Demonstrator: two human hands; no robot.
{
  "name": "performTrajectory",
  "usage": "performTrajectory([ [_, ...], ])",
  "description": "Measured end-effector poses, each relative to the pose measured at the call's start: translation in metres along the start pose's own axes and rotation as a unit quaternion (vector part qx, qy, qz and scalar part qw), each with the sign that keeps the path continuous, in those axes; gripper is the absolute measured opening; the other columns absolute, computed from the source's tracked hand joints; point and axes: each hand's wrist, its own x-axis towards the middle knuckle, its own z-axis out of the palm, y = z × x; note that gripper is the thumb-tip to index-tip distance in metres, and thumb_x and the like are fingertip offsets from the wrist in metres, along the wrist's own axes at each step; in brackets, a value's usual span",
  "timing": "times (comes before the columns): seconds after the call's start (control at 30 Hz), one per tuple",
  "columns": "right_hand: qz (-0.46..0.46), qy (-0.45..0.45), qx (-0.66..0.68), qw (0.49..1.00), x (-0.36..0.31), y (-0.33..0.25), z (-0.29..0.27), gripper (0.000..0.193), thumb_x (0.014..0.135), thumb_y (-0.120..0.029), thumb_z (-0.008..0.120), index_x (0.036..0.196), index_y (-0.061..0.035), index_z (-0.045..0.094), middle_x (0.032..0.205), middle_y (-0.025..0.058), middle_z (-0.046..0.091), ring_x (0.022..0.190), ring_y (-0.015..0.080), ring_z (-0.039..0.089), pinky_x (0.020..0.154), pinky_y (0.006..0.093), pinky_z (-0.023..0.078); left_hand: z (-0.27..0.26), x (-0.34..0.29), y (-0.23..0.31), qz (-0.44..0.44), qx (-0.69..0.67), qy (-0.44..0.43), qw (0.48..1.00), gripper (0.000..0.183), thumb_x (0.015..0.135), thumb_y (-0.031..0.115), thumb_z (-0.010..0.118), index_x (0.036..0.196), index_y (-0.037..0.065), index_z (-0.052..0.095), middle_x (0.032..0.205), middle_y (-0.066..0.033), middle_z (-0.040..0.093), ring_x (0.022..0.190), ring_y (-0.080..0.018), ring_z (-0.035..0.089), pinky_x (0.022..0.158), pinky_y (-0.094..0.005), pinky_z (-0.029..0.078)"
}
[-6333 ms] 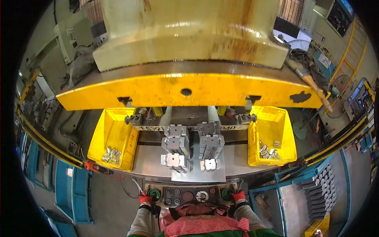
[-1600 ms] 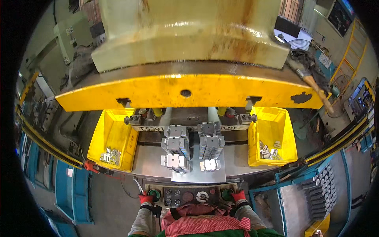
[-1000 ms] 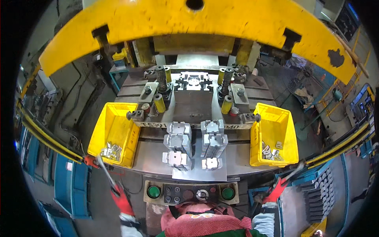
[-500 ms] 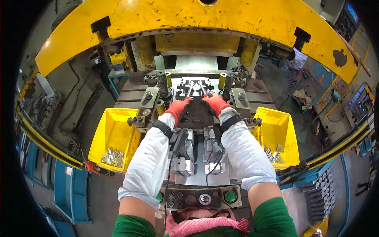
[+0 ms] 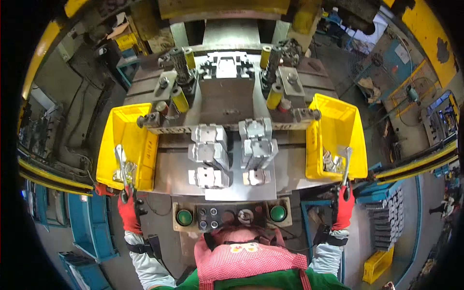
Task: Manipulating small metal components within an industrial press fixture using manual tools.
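My left hand, in a red glove with dark fingertips, is closed around the dark lower end of a slim silver tool with a widened tip. That tool reaches over the near edge of the left yellow bin, above small metal pieces. On the other side my right hand, also red-gloved, grips a similar silver tool. It stands over the near side of the right yellow bin, where small metal pieces lie. I cannot tell whether either tip holds a piece.
Stacked grey metal blocks stand in two rows on the table's metal sheet. Behind them lies a die with a bright part, flanked by upright posts. A control panel with two green buttons is in front of me.
Both hands have drawn back from the die and spread apart to the near edges of the yellow bins, tools in hand. The head view has shifted, so the stacked blocks show uncovered.
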Motion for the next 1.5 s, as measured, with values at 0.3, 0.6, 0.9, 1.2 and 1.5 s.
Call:
performTrajectory([
  [0.3,0.057,-0.415,0.042,0.907,-0.074,-0.042,0.08,0.049,0.075,-0.016,0.06,0.119,-0.0023,0.041,0.089,0.0073,0.059,0.08,0.0091,0.051,0.072,0.0261,0.042,-0.005,-0.004,-0.038,-0.03,-0.088,-0.069,0.993,0.036,0.08,0.039,0.051,0.085,0.004,0.051,0.049,-0.003,0.042,0.033,-0.0109,0.038,0.03,-0.0243,0.032],
  [0.6,0.008,-0.434,0.147,0.889,-0.022,-0.114,0.063,0.043,0.083,-0.015,0.051,0.123,-0.0056,0.038,0.081,-0.0024,0.048,0.072,0.0054,0.044,0.064,0.0198,0.039,0.002,-0.042,-0.03,0.101,-0.126,-0.098,0.982,0.037,0.085,0.037,0.044,0.1,0.003,0.049,0.054,-0.0023,0.046,0.039,-0.0098,0.044,0.037,-0.0225,0.04],
  [0.9,-0.122,-0.364,0.19,0.904,0.151,-0.216,0.283,0.025,0.078,-0.024,0.057,0.092,-0.0033,0.054,0.082,0.0004,0.056,0.073,0.0083,0.048,0.067,0.0242,0.039,0.021,-0.034,-0.05,0.108,-0.171,-0.16,0.966,0.025,0.083,0.024,0.049,0.097,0.003,0.049,0.054,-0.0032,0.046,0.04,-0.0113,0.044,0.036,-0.0226,0.038],
  [1.2,-0.059,-0.446,0.113,0.886,0.154,-0.241,0.291,0.033,0.077,-0.027,0.056,0.096,-0.0009,0.055,0.087,0.0095,0.059,0.078,0.0173,0.053,0.073,0.0273,0.04,-0.01,-0.069,-0.069,-0.021,-0.197,-0.08,0.977,0.02,0.082,0.017,0.05,0.097,0.004,0.048,0.057,-0.0013,0.043,0.043,-0.0097,0.043,0.036,-0.0229,0.038],
  [1.5,-0.046,-0.389,0.305,0.868,0.101,-0.225,0.2,0.031,0.082,-0.027,0.052,0.107,-0.0073,0.049,0.086,0.0025,0.054,0.067,0.0104,0.053,0.052,0.0223,0.042,0.01,-0.076,-0.114,0.043,-0.241,0.042,0.969,0.024,0.081,0.017,0.054,0.102,0.008,0.045,0.062,0.0008,0.046,0.047,-0.0078,0.042,0.04,-0.0214,0.038],
])
